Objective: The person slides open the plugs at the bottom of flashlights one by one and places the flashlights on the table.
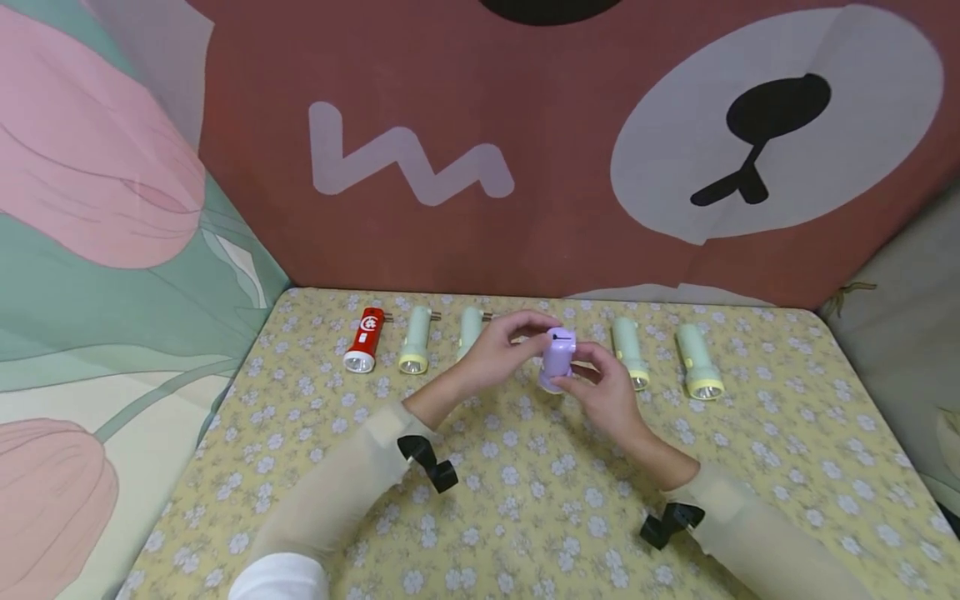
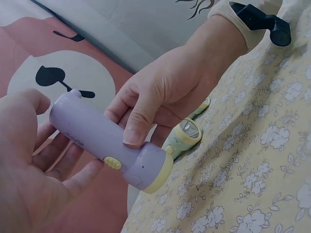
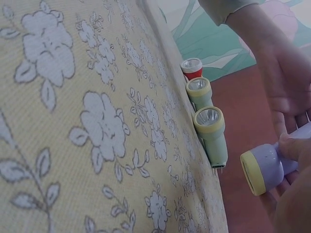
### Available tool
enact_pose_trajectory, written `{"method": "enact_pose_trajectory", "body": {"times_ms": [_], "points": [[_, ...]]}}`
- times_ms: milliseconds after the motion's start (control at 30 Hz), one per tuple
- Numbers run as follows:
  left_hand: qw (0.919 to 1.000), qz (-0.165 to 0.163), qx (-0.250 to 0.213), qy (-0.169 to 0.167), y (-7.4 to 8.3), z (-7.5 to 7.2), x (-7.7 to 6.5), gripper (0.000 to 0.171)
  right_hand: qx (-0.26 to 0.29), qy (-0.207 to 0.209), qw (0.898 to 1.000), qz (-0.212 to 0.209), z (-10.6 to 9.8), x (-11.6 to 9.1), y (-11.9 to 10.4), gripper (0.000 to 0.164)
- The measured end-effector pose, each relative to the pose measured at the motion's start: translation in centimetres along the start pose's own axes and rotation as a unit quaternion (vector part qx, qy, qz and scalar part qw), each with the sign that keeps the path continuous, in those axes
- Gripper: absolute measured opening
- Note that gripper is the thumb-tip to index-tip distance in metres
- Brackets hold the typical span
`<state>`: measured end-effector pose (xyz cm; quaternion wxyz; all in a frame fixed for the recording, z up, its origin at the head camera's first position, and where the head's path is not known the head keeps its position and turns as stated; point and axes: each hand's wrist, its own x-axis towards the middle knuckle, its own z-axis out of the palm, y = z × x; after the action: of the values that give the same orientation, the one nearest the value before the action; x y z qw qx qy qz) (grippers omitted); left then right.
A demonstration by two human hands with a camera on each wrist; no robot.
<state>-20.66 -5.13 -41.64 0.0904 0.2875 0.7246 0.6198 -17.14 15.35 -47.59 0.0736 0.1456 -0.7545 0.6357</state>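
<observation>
Both hands are on a purple flashlight [image 1: 557, 357] above the table, its tail tipped up towards the head camera and its yellow-rimmed head pointing down. A dark slot shows on the tail, and a yellow switch [image 2: 112, 163] on the barrel. My right hand [image 1: 609, 390] grips the barrel close to the head, thumb along one side. From the other side my left hand [image 1: 497, 348] holds the tail end between thumb and fingers. Behind the left hand stands a pale green flashlight [image 1: 470, 327], partly hidden by it.
On the flowered tablecloth [image 1: 510, 500], a red flashlight [image 1: 365, 340] and a green flashlight [image 1: 416, 340] lie to the left, metal prongs at their tails. Two more green ones, an inner flashlight [image 1: 628, 350] and an outer flashlight [image 1: 697, 358], lie right. A printed fabric wall [image 1: 450, 242] rises behind.
</observation>
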Motion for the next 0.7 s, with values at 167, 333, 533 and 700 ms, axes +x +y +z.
{"method": "enact_pose_trajectory", "body": {"times_ms": [167, 333, 533, 700], "points": [[0.9998, -0.013, -0.009, 0.013, 0.5, 0.0, 0.1, 0.024, 0.004, -0.005, 1.0, -0.004, 0.0, 0.1, 0.0, 0.035], [0.9986, -0.039, -0.026, 0.023, 1.0, 0.1, 0.2, 0.022, 0.0, -0.01, 1.0, -0.004, 0.1, 0.0, -0.1, 0.032], [0.9972, -0.062, -0.028, 0.031, 1.2, 0.3, 0.1, 0.018, -0.014, -0.015, 1.0, -0.004, 0.2, -0.2, -0.2, 0.031], [0.9958, -0.079, -0.036, 0.03, 1.2, 0.5, 0.2, 0.017, -0.018, -0.015, 1.0, 0.005, 0.4, -0.4, -1.0, 0.031]]}}
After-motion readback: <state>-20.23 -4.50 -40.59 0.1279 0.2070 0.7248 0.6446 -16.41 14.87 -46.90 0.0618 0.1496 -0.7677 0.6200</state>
